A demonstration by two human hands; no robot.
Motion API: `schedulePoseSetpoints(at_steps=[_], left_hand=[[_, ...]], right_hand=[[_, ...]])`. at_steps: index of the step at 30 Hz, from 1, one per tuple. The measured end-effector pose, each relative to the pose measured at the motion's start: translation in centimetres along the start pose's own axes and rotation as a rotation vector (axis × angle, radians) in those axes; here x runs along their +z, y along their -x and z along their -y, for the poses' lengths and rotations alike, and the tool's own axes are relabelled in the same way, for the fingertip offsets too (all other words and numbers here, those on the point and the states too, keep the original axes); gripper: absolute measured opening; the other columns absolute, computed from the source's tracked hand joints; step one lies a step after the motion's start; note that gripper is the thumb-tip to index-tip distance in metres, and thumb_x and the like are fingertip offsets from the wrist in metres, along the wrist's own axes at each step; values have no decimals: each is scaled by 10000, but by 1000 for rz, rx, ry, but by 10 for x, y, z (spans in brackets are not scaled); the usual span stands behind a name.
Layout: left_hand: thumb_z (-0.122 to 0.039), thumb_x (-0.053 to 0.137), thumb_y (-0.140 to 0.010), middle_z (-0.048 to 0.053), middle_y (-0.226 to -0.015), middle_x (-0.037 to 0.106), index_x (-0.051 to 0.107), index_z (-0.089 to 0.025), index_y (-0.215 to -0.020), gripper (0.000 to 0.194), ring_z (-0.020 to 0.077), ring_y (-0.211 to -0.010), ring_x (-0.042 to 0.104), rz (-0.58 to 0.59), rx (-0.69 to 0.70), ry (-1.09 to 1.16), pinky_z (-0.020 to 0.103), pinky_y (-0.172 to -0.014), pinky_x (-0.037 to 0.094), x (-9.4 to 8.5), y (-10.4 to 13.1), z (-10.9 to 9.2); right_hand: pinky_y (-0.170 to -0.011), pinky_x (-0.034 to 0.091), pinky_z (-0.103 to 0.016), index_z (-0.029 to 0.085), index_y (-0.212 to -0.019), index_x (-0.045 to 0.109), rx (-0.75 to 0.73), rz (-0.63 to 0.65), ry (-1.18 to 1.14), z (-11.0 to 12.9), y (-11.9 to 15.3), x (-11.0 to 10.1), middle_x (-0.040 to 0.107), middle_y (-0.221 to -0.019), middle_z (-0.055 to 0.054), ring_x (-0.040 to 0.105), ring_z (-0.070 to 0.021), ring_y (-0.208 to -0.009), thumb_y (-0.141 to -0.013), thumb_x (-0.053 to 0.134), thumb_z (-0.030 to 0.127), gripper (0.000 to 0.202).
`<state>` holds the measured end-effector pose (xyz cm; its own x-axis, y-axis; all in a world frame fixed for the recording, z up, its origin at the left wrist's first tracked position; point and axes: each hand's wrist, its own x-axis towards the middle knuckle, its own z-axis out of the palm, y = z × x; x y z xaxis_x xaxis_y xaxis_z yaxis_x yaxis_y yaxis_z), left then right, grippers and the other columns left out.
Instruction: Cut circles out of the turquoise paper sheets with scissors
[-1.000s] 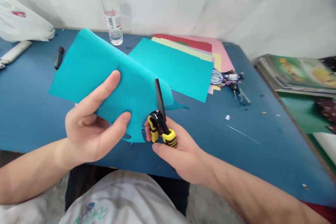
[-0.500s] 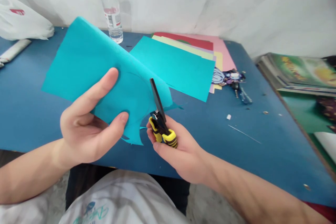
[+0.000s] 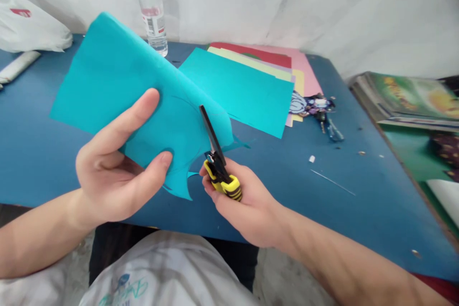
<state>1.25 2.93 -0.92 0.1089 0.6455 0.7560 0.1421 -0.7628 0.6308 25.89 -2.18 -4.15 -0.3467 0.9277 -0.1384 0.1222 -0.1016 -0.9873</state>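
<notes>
My left hand (image 3: 114,167) pinches a teal paper sheet (image 3: 118,76) near its lower edge, thumb on top, and holds it tilted above the blue table (image 3: 340,191). A curved line is drawn on the sheet. My right hand (image 3: 244,201) grips small scissors with yellow-and-black handles (image 3: 222,179). Their black blade lies across the teal sheet along the cut, pointing up and to the left. Jagged cut tips hang from the sheet's lower edge between my two hands.
A stack of coloured paper (image 3: 251,81) topped by a teal sheet lies behind the scissors. A clear water bottle (image 3: 150,7) stands at the back. Keys with a cartoon charm (image 3: 315,107) lie right of the stack. A white plastic bag (image 3: 28,28) is far left, magazines (image 3: 405,100) right.
My left hand has lifted and turned the teal sheet up and to the left. The scissors have moved slightly left along the cut, and the marker at the left is now hidden.
</notes>
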Motion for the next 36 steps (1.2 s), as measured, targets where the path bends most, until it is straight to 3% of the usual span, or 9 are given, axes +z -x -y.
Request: schedulePoseSetpoints(at_steps=[3,8,12,17,20,24,31,36], left_hand=[[-49,857,-772,-218,-1518,754,810,-402,-1529,836,339,-1345,854,15,38,-13,290,-1151,758,-2,-2,1],[-59,872,-751,-211,-1505,759,816,-405,-1521,846,358,-1301,871,19,47,0,315,-1075,798,0,-4,0],[-43,878,-775,-192,-1518,767,804,-390,-1540,844,356,-1323,864,15,35,-15,322,-1139,781,-2,-2,0],[-118,930,-824,-128,-1630,722,722,-380,-1640,882,379,-1419,816,26,56,-87,336,-1176,761,-9,3,6],[-238,983,-873,-107,-1678,684,695,-374,-1666,854,401,-1479,777,32,86,-126,396,-1222,737,-12,5,6],[-172,917,-897,-108,-1666,683,709,-408,-1651,816,420,-1480,776,29,10,-132,467,-1233,743,-10,5,1],[-63,900,-803,-136,-1653,673,692,-380,-1671,947,391,-1133,917,116,122,-26,336,-816,844,-8,-2,8],[-105,903,-833,-129,-1680,666,661,-397,-1699,945,423,-1307,866,85,43,-42,402,-986,838,-10,4,6]], right_hand=[[-618,428,-313,265,-1009,666,71,80,-8,6,-1,-1,629,-805,47,510,-156,-670,-855,720,124,216],[-640,415,-319,259,-1021,662,62,82,13,6,-1,0,606,-797,57,496,-157,-687,-872,752,122,222],[-674,410,-323,262,-980,634,47,85,17,4,-1,-2,598,-826,58,482,-155,-723,-861,715,94,221],[-660,370,-313,263,-932,598,77,114,-4,9,-2,-4,544,-809,72,471,-153,-734,-769,651,57,269],[-649,378,-307,261,-906,590,94,125,-37,14,-2,-4,549,-795,78,472,-148,-716,-718,631,49,287],[-616,375,-303,267,-878,580,100,122,-54,16,-2,-5,562,-794,79,452,-142,-680,-705,619,56,275],[-596,375,-311,273,-868,588,86,150,-68,11,-3,-8,555,-764,86,427,-143,-647,-693,612,62,275],[-601,360,-307,273,-863,580,138,129,-78,15,-1,-5,536,-757,90,435,-141,-659,-692,625,66,272]])
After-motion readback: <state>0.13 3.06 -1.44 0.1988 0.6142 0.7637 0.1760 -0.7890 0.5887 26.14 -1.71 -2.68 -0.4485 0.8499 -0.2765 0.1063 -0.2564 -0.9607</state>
